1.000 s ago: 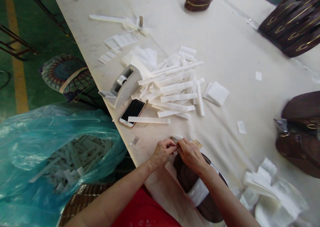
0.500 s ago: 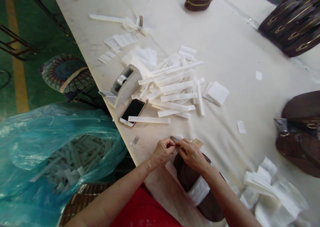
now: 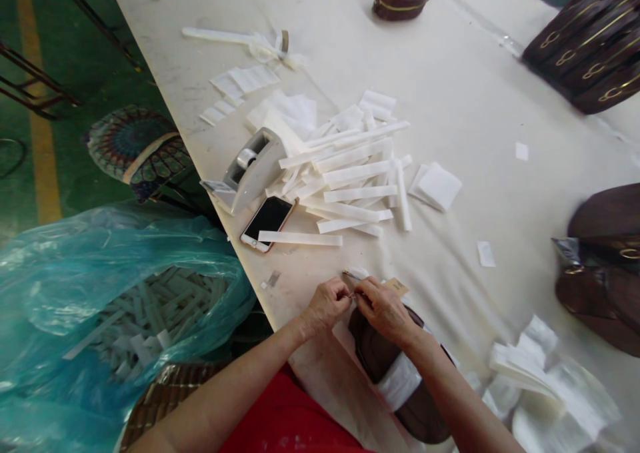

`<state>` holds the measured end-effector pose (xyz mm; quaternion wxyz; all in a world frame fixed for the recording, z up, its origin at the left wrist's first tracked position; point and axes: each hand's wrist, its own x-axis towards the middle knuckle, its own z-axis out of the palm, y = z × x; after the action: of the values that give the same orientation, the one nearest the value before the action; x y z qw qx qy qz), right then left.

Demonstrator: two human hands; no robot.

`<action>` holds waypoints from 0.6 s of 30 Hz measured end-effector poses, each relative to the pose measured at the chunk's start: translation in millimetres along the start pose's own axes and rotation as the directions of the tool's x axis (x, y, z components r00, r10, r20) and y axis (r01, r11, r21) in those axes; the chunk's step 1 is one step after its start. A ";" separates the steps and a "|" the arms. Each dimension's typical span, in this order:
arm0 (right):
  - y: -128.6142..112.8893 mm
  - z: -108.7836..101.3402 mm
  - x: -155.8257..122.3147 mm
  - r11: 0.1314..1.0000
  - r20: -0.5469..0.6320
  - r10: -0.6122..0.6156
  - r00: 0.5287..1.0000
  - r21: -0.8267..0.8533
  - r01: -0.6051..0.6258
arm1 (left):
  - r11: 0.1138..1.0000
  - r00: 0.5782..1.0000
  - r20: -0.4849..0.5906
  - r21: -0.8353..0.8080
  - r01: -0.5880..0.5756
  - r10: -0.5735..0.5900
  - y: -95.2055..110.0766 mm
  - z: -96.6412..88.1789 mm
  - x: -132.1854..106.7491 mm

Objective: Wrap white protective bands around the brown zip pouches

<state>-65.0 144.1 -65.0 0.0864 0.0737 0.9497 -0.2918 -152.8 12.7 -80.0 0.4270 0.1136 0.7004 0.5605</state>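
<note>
A dark brown pouch with a white paper band around it lies at the near edge of the table, under my forearm. My left hand and my right hand meet at its far end, fingers pinched together on a small metal piece, probably the zipper pull, beside a tan tag. What exactly sits between the fingertips is too small to make out.
A pile of white paper strips, a tape dispenser and a phone lie ahead on the white table. More brown pouches sit right and far right. Folded papers lie near right. A teal bag of scraps stands left.
Both hands stay pinched at the pouch's end with only slight finger movement; the view has shifted a little.
</note>
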 end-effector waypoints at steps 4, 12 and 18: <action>-1.1 5.2 -0.8 0.999 0.001 -0.028 1.000 -0.047 0.028 | 0.981 0.996 0.036 -0.172 0.084 -0.079 2.7 0.9 -0.4; -11.7 -16.4 -3.5 0.975 0.035 -0.006 0.999 -0.222 0.013 | 0.790 0.953 0.096 -0.538 0.294 -0.288 1.9 11.6 1.4; -18.2 -39.1 1.0 0.956 0.215 0.133 0.968 -0.287 -0.068 | 0.684 0.935 0.141 -0.647 0.336 -0.325 2.7 11.8 3.3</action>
<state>-74.2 151.4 -23.5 0.2208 0.0749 0.9596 -0.1578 -147.0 23.9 -79.2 0.5384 -0.1689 0.4616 0.6845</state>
